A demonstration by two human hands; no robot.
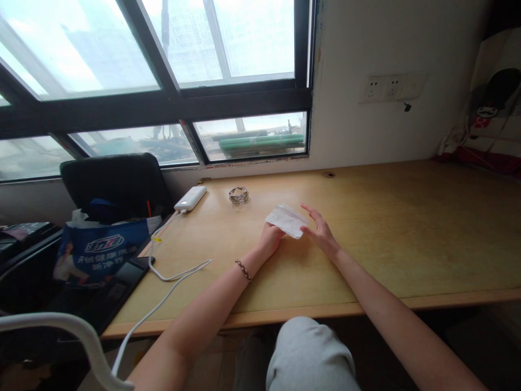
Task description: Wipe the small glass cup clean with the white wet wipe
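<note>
A folded white tissue (287, 220) lies over my left hand (272, 238), whose fingers grip it from below and are partly hidden by it. At the tissue's right edge is my right hand (322, 234), with its fingers stretched out and apart. The right thumb reaches the tissue's near right corner; whether it presses on it I cannot tell. Both hands are above the wooden table (391, 239). A braided bracelet (243, 270) circles my left wrist. Farther back, left of the tissue, sits a small shiny ring-shaped object (238, 195).
A white power bank (190, 199) lies at the table's left edge, its white cable (179, 278) looping across the tabletop. Left of the table are a black chair (114, 179) and a blue printed bag (101, 247). Wall sockets (382, 88) and a window (244, 43) are behind.
</note>
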